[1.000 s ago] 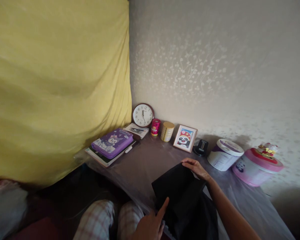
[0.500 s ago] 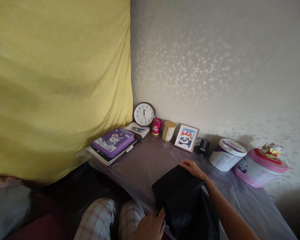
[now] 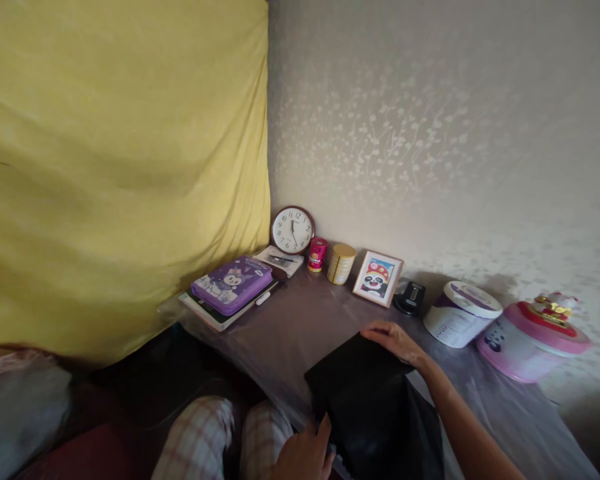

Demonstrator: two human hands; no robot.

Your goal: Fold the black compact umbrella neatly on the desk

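Note:
A soft black bag-like thing (image 3: 375, 407) lies over the near edge of the table, partly folded; what it is exactly does not show. My right hand (image 3: 393, 341) rests at its far right corner, fingers closed over the upper edge. Down at its near left side is my left hand (image 3: 305, 453), fingers bent together against the black material. A bit of something pale and purplish shows under that hand, too little to name. The lower part of the left hand is cut off by the picture's bottom.
Along the wall stand a clock (image 3: 293, 230), a pink can (image 3: 317, 255), a yellow can (image 3: 341, 265), a framed panda picture (image 3: 378, 278), a black stapler-like object (image 3: 410, 298), a white tub (image 3: 461, 315) and a pink tub (image 3: 530, 343). A purple case (image 3: 233, 285) lies on the left.
The whole view has shifted slightly, so the table things appear a little further right. Both hands keep their places on the black material.

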